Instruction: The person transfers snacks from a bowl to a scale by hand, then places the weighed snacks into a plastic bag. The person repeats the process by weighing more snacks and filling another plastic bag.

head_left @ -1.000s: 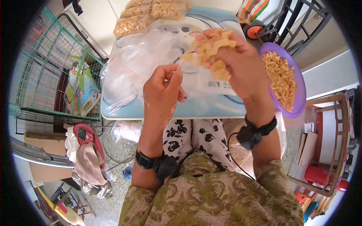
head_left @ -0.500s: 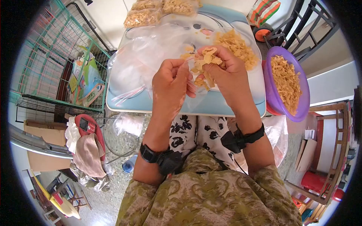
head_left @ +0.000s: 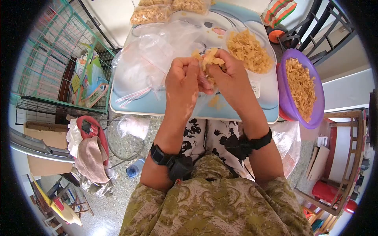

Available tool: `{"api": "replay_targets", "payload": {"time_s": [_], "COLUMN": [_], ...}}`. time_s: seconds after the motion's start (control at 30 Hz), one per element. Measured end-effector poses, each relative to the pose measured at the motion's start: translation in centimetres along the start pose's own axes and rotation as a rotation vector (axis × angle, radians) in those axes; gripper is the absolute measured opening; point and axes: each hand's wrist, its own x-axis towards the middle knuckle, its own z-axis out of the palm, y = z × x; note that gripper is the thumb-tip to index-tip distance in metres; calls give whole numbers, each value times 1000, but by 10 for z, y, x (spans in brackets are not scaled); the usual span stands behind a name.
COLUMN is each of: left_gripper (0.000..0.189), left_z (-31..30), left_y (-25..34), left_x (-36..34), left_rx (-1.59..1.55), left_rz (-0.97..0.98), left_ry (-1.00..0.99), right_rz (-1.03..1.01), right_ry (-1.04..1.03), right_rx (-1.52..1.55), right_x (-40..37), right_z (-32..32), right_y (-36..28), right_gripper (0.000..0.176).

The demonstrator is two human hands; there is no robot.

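Observation:
My left hand [head_left: 183, 80] is closed on the edge of a clear plastic bag [head_left: 206, 84] over the table. Against it, my right hand [head_left: 233, 76] is closed round a clump of yellowish flakes [head_left: 212, 59] at the bag's mouth. A tray of loose flakes [head_left: 250, 51] lies beyond my right hand. Left of my hands, empty clear bags [head_left: 145, 55] are spread out, with red-and-white ties [head_left: 134, 95] near the front edge. Filled bags of flakes [head_left: 151, 14] rest at the back.
Right of the table [head_left: 173, 110] is a purple basin [head_left: 319, 92] with more flakes. A green wire rack [head_left: 43, 74] stands at the left. A red stool [head_left: 103, 143] holding a phone and cloths is at the lower left.
My right hand has moved slightly left with the flakes, closer to my left hand, which has shifted right. The tray of flakes and a white label beside it show more fully.

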Motion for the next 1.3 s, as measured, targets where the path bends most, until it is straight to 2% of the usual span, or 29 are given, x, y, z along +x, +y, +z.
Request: {"api": "replay_targets", "payload": {"time_s": [0.07, 0.37, 0.43, 0.53, 0.67, 0.73, 0.83, 0.9, 0.93, 1.03, 1.07, 1.1, 1.13, 1.2, 1.23, 1.27, 1.3], "left_gripper": [25, 25, 25, 24, 23, 23, 23, 23, 23, 21, 21, 21, 21, 21, 21, 21, 21], "left_z": [-1, -12, -12, -12, -13, -14, -16, -16, -16, -15, -16, -16, -17, -16, -16, -15, -15], "left_y": [-1, -7, -6, -7, -8, -6, 1, 4, 3, 1, 1, 1, -1, 2, 7, 14, 19], "left_x": [1, 5, 6, 7, 7, 7, 8, 7, 8, 9, 10, 11, 13, 16, 15, 11, 9], "left_rx": [-12, -23, -7, 59, 194, 233, 347, 178, 177, 189, 334, 477, 477, 615, 616, 478, 336], "left_rz": [-2, -28, -29, -9, 92, 127, 173, 45, 45, 44, 154, 265, 265, 489, 489, 259, 31], "left_ry": [3, -20, -16, 47, 84, 105, 99, 96, 98, 101, 103, 105, 103, 104, 104, 74, 44], "right_rz": [-2, 58, 10, -64, -155, -163, -121, -60, 0, 3, 4, -139, -284, -268, -252, -251, -136], "right_ry": [31, -143, -257, -335, -394, -492, -576, -611, -645, -727, -724, -724, -722, -753, -786, -786, -794], "right_rx": [39, -66, -213, -227, -376, -499, -398, -315, -230, -400, -400, -490, -579, -611, -643, -641, -587], "right_x": [1, -1, 4, 8, 15, 21, 25, 28, 30, 38, 41, 44, 47, 54, 56, 57, 58], "right_z": [2, -12, -17, -16, -18, -20, -20, -19, -19, -23, -23, -22, -22, -22, -21, -21, -20], "right_y": [2, -5, -2, -8, -17, -18, -24, -21, -19, -20, -18, -16, -15, -17, -19, -22, -28], "right_gripper": [20, 22, 22, 22, 22, 22, 21, 21, 21, 21, 21, 22, 22, 22, 23, 23, 22]}}
